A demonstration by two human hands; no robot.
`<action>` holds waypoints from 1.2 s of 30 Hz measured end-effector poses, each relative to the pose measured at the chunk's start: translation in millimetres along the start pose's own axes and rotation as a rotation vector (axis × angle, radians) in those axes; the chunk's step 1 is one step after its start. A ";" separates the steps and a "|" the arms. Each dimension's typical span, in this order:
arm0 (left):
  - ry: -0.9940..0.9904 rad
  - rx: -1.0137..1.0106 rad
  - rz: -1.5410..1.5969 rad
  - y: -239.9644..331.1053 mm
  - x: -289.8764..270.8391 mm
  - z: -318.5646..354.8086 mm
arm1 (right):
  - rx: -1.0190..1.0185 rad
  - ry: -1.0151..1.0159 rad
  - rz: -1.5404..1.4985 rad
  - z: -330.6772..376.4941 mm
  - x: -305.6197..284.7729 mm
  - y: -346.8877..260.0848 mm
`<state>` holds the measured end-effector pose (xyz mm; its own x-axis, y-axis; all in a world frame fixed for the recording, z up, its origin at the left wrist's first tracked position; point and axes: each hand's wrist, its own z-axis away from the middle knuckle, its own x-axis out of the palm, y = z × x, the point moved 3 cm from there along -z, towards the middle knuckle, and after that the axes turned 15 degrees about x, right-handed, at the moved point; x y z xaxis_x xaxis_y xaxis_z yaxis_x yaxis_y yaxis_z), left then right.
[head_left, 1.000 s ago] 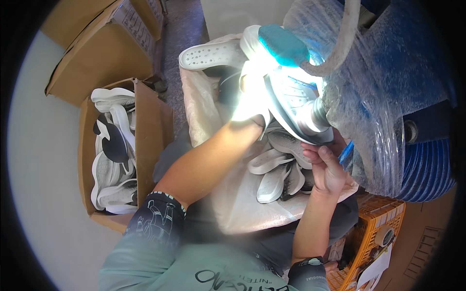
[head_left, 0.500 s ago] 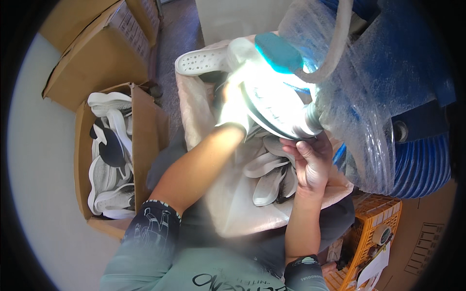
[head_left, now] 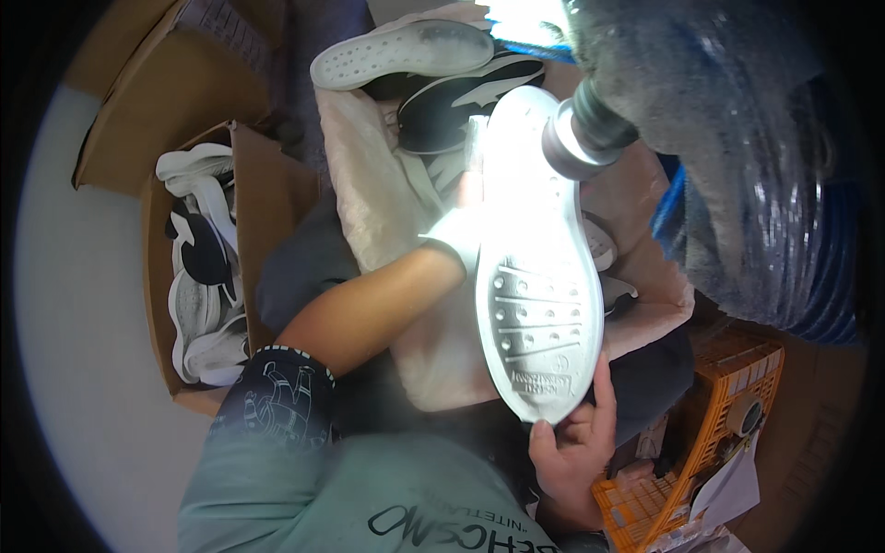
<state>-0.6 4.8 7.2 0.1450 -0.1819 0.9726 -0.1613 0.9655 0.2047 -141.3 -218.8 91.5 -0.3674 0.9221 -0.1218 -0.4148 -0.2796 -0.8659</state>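
Note:
A white shoe sole [head_left: 539,313] is held lengthwise in front of me, its ribbed and dimpled face turned up. My right hand [head_left: 576,452] pinches its near end, thumb on the rim. My left hand [head_left: 456,230], in a white glove, grips the sole's left edge; its fingers are partly lost in glare and behind the sole. A dark cylindrical nozzle-like part with a metal ring [head_left: 567,147] overlaps the sole's far right edge; I cannot tell whether they touch. Strong light washes out the sole's upper half.
A pink-lined container [head_left: 355,198] below the sole holds several white and black soles [head_left: 433,115]. On the left stands a cardboard box [head_left: 267,194] of soles, with larger cartons [head_left: 166,111] behind. A plastic-draped machine [head_left: 728,175] fills the upper right, above an orange crate [head_left: 682,479].
The sole has swung from a slant to nearly upright in view, its ribbed face now showing. My right hand has moved down toward me with its near end. The teal pad is out of sight.

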 end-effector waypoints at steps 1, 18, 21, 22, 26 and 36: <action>-0.026 -0.013 0.007 -2.1 6.2 2.4 | -0.013 -0.002 -0.030 2.1 -5.8 -2.9; -0.004 -0.055 0.336 19.1 -18.4 15.5 | 0.055 -0.279 -0.256 -52.9 -2.2 7.6; -0.057 -0.074 0.589 19.9 -16.4 9.4 | -0.037 -0.171 -0.232 -40.7 -6.4 10.7; -0.096 -0.095 0.704 16.4 -10.6 9.1 | -0.017 -0.160 -0.323 -39.0 -12.1 12.6; -0.276 -0.024 0.250 -3.4 18.1 17.1 | 0.041 -0.144 -0.521 -20.9 -48.3 10.5; -0.158 0.264 -0.143 5.3 29.7 9.8 | -0.026 -0.123 -0.523 -60.7 -56.6 -6.4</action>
<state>-6.8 2.7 38.2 0.0347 -0.3588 0.9328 -0.4009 0.8499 0.3419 -67.4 -252.9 74.5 -0.2126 0.8978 0.3858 -0.5481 0.2173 -0.8077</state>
